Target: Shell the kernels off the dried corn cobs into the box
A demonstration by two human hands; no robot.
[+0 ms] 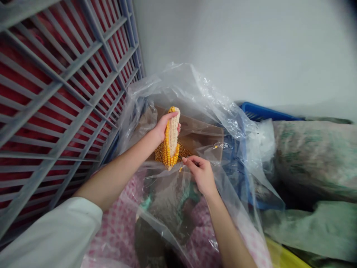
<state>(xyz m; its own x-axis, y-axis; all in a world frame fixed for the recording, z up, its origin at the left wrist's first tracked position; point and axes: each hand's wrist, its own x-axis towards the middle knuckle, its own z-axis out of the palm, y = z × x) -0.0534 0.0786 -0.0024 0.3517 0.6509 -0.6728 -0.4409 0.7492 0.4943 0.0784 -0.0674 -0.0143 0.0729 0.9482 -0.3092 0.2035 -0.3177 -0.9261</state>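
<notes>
My left hand (164, 125) is wrapped round the upper part of an ear of corn (172, 143), held with its narrow end pointing down. Much of the side facing me is bare pale cob, while yellow kernels line its left edge and lower end. To the right of the lower end is my right hand (201, 172), its thumb and forefinger pinched together, apart from the ear; what they hold, if anything, is hidden. Loose corn kernels (159, 152) lie in a pile below, inside a clear plastic bag (192, 80). A few single kernels (180, 169) cling near the right hand.
A grey slatted crate (92, 100) with red contents rises at the left. Brown cardboard (206, 136) shows inside the bag. A blue crate (251, 109) stands behind, with a stuffed sack (315, 156) at the right and a yellow edge (284, 255) below. Pink checked cloth (117, 223) lies close by.
</notes>
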